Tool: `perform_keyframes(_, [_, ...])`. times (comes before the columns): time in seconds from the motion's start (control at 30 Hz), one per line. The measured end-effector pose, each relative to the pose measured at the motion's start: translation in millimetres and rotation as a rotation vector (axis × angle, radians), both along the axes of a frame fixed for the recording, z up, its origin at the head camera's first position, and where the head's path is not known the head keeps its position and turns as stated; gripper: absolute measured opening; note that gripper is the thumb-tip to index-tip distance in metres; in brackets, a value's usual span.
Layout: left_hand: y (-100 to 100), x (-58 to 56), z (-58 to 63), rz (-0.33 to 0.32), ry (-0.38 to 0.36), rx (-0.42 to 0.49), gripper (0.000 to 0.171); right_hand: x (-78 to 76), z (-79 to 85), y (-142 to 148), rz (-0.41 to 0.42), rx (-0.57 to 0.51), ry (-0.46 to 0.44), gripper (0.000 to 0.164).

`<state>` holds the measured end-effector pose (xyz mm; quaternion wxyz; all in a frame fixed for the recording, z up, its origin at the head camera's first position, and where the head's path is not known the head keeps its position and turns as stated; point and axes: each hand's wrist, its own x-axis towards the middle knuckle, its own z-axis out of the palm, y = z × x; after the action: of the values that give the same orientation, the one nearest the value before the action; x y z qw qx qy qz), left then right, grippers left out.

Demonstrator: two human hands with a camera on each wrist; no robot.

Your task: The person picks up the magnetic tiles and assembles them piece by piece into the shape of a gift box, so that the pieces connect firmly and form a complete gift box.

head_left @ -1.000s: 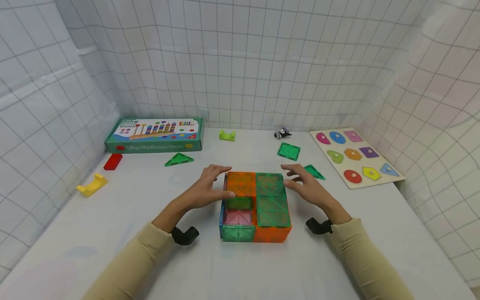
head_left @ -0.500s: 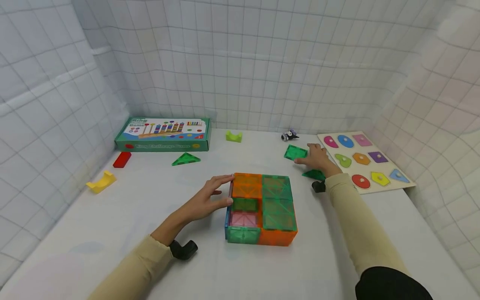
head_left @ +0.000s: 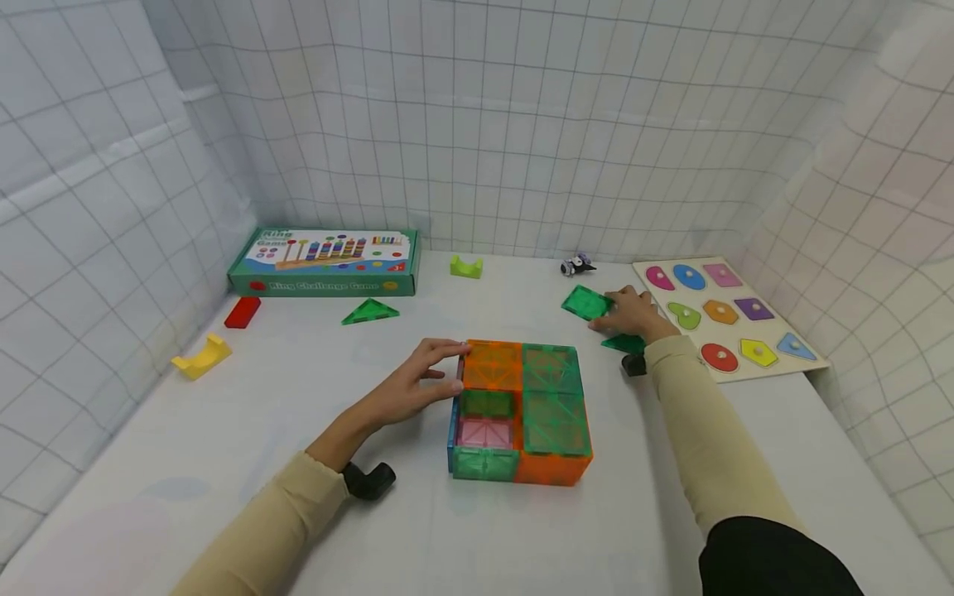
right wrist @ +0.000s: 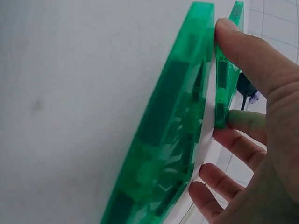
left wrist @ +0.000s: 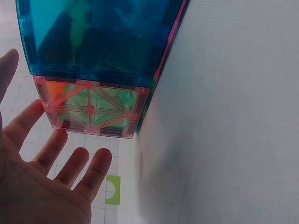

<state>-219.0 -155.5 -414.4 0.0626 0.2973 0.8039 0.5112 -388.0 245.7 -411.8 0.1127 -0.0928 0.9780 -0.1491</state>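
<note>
A box of see-through magnetic tiles [head_left: 555, 422] stands in front of me, orange, green, pink and blue. Its near-left top cell is uncovered. My left hand [head_left: 410, 385] rests at its left edge with loosely extended fingers; in the left wrist view, a fingertip meets the corner of a pink tile [left wrist: 88, 109] beside a blue tile [left wrist: 117, 42]. Farther back at right, my right hand [head_left: 632, 314] pinches a green square tile [head_left: 585, 302] between thumb and index finger [right wrist: 245, 122]. Beneath that hand lies a green triangle tile [head_left: 623, 343], large in the right wrist view.
Behind at left sit a boxed ring game [head_left: 324, 263], a red block [head_left: 243, 313], a yellow arch [head_left: 203, 358] and another green triangle tile [head_left: 370, 311]. A lime bracket [head_left: 466, 266], small black-and-white toy [head_left: 577, 264] and shape puzzle board [head_left: 696, 319] line the back and right.
My right hand has left the tile box, reached back and right, and taken hold of the green square tile. My left hand has stayed at the box's left edge.
</note>
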Motion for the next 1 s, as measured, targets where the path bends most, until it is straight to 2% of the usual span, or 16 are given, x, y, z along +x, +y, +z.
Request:
perform_keyframes(0.2, [2, -4.6, -1.3, -0.004, -0.011, 0.011, 0.048, 6.2, 3.2, -4, -0.004, -0.039, 0.021, 0.080])
perform_keyframes(0.3, [2, -4.4, -0.7, -0.012, -0.029, 0.007, 0.050, 11.7, 10.2, -7, 0.000, -0.148, 0.025, 0.079])
perform_keyframes(0.43, [-1, -3.4, 0.6, -0.020, -0.053, -0.008, 0.054, 29.8, 34.6, -18, 0.070, -0.319, 0.077, 0.077])
perform_keyframes(0.57, [-3, -2.9, 0.1, -0.022, -0.067, -0.025, 0.058, 70.0, 63.1, -37, 0.226, -0.432, 0.152, 0.072])
perform_keyframes(0.7, [-4, -4.4, -1.2, -0.043, -0.057, -0.024, 0.059, 126.8, 77.3, -62, 0.380, -0.477, 0.227, 0.065])
perform_keyframes(0.83, [-6, -6.0, -1.8, -0.064, -0.055, -0.016, 0.059, 175.3, 73.7, -89, 0.510, -0.434, 0.280, 0.068])
perform_keyframes(0.9, [-6, -6.1, -1.1, -0.069, -0.057, -0.019, 0.060, 191.5, 67.8, -101, 0.553, -0.389, 0.301, 0.071])
perform_keyframes(1.0, [-6, -6.2, -0.3, -0.075, -0.059, -0.023, 0.059, 207.0, 58.6, -114, 0.584, -0.320, 0.323, 0.074])
